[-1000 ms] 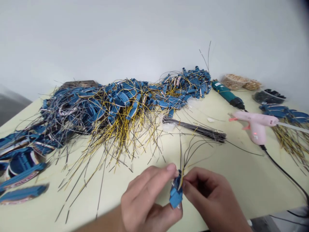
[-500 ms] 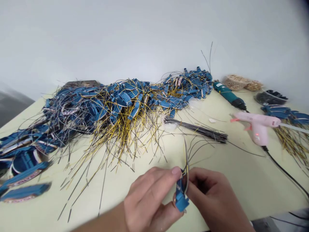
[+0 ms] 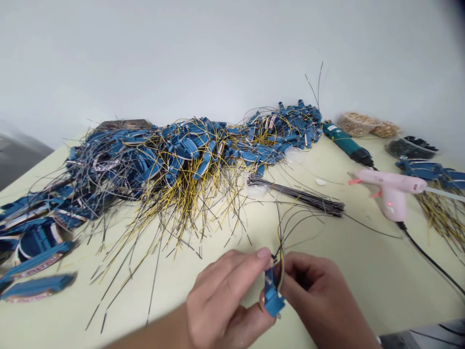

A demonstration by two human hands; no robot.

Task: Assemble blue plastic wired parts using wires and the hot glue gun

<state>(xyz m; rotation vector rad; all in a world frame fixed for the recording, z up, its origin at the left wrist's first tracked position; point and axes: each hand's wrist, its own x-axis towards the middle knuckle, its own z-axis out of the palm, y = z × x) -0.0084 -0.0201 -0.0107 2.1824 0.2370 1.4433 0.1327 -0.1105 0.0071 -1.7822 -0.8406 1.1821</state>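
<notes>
**Fingers pinching blue piece w/ wire stems, low centre**

Fingers (image 3: 262, 254) of both hands are pressing together on a small blue folded piece (image 3: 271, 296), holding it upright just above the pale yellow counter (image 3: 363, 276), near the front edge. Left hand (image 3: 221, 303) is gripping it from the L w/ a fingertip on its top end. Right hand (image 3: 319, 298) is closing in from the R, fingertips touching the same end. Thin dark and yellow wire stems (image 3: 280, 228) are fanning up out of that pinch.

Step in hand, as I'm judging it: the stems are being gathered and seated at the piece's top. Any next move is calling for a steady pinch, since the stems are splaying. The pink plastic glue gun (image 3: 392, 186) is lying well apart to the R, and the loose bundle of straight dark wires (image 3: 298, 195) is lying nearer, behind the hands.

Hard to tell: the join btwn stems and piece is hiding behind fingertips. R wrist is running off the bottom edge. The big heap of blue pieces with tangled wires (image 3: 174, 155) is spilling past the L edge.
</notes>
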